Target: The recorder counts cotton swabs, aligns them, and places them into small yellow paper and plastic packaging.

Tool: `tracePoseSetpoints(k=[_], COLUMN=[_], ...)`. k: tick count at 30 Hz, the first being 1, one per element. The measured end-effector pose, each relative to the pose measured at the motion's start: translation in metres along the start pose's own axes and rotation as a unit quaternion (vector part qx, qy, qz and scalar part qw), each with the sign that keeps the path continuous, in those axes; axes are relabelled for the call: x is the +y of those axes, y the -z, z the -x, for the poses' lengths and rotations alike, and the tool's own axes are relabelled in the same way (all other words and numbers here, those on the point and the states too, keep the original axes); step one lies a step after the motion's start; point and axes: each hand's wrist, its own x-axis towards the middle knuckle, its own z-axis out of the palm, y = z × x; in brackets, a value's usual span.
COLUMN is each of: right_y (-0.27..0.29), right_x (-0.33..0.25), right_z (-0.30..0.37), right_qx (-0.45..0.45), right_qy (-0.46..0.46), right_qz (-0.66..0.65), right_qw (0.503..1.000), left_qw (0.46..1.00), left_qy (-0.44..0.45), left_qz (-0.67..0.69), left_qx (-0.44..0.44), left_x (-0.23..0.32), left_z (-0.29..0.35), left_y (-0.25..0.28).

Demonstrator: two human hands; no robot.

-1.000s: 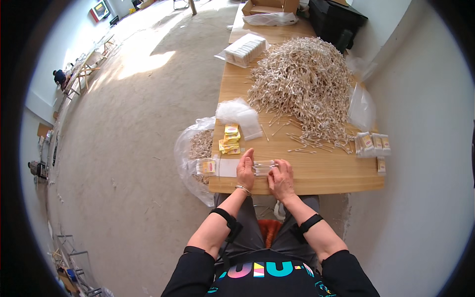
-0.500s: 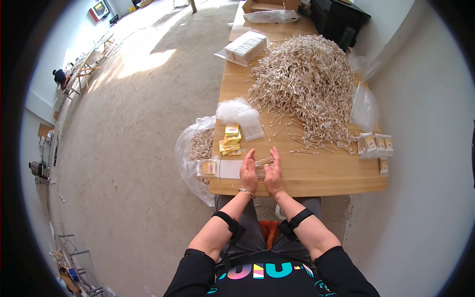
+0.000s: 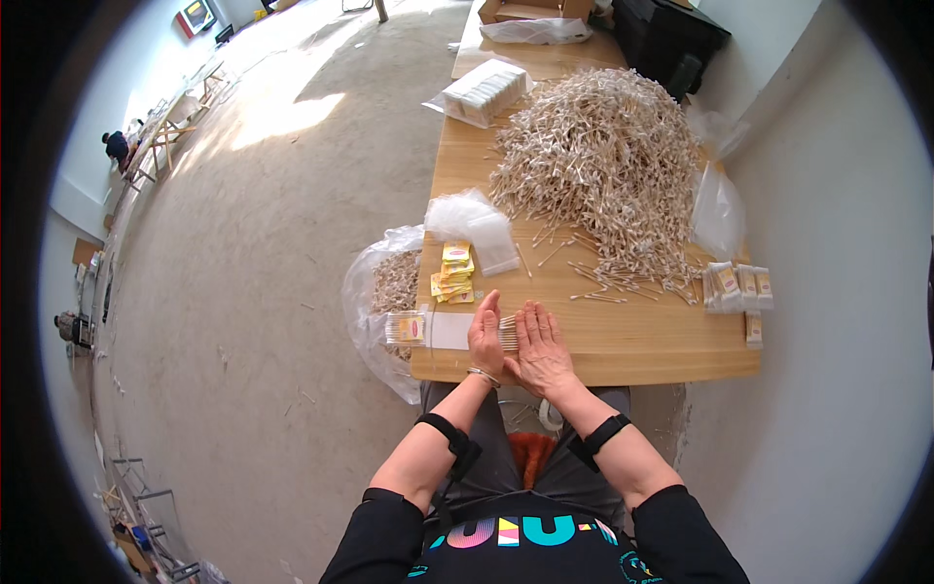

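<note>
A small bundle of cotton swabs (image 3: 508, 333) lies between my hands near the table's front edge. My left hand (image 3: 485, 333) stands on its edge at the bundle's left end, fingers stretched upward. My right hand (image 3: 542, 352) is palm down with straight fingers, covering the bundle's right part. Left of my left hand lies a white strip (image 3: 450, 332), and beside it a clear pack of swabs with a yellow label (image 3: 406, 329). Yellow cards (image 3: 454, 274) and clear plastic bags (image 3: 475, 226) rest just beyond. A large heap of loose swabs (image 3: 603, 161) fills the table's far part.
Packed swabs (image 3: 736, 285) sit at the table's right edge. A clear sack of swabs (image 3: 397, 282) stands against its left side. A white wrapped stack (image 3: 484, 92), a cardboard box (image 3: 533, 11) and a black bin (image 3: 666, 41) are far off. Another person (image 3: 119, 149) is far left.
My right hand has turned from standing on its edge to palm down, and its fingers now lie over the swabs. My left hand has shifted slightly left.
</note>
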Motion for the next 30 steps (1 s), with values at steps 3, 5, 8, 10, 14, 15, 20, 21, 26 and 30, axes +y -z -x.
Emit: tracePoseSetpoints(k=[3,5,8,10,14,15,20,21,26,30], right_y=[0.001,0.003,0.000,0.000,-0.002,-0.001,-0.002,-0.004,-0.008,-0.007], right_x=[0.002,0.000,-0.005,-0.004,0.005,0.004,-0.003,-0.003,0.004,0.015], right_z=[-0.006,-0.004,0.003,0.003,-0.008,-0.010,-0.008,-0.006,-0.009,-0.019], right_qx=[-0.002,-0.008,-0.008,-0.002,-0.018,-0.018,0.020,0.035,0.061,0.176], right_qy=[0.000,0.000,0.003,0.001,0.001,0.004,0.033,0.042,0.011,-0.040], right_qz=[0.012,0.020,0.025,0.023,0.033,0.030,0.027,0.018,-0.059,-0.226], right_qw=[1.000,1.000,1.000,1.000,0.999,0.999,0.999,0.998,0.996,0.957], left_qw=[0.999,0.999,1.000,1.000,1.000,1.000,0.999,0.999,0.999,0.999], left_qy=[0.026,0.023,0.011,0.003,0.011,0.011,-0.019,-0.019,-0.024,-0.031], left_qz=[0.035,0.022,0.004,0.000,-0.002,-0.003,-0.005,-0.010,-0.037,-0.031], left_qx=[0.012,0.010,0.007,0.002,0.001,0.003,0.032,0.030,0.023,0.004], left_x=[0.001,0.001,0.001,0.001,0.000,-0.003,-0.008,-0.007,0.001,-0.003], left_z=[0.000,0.000,0.000,0.000,0.000,0.000,-0.004,-0.002,-0.001,-0.003], left_y=[0.000,0.000,0.003,0.000,-0.002,0.000,0.003,0.002,-0.001,0.005])
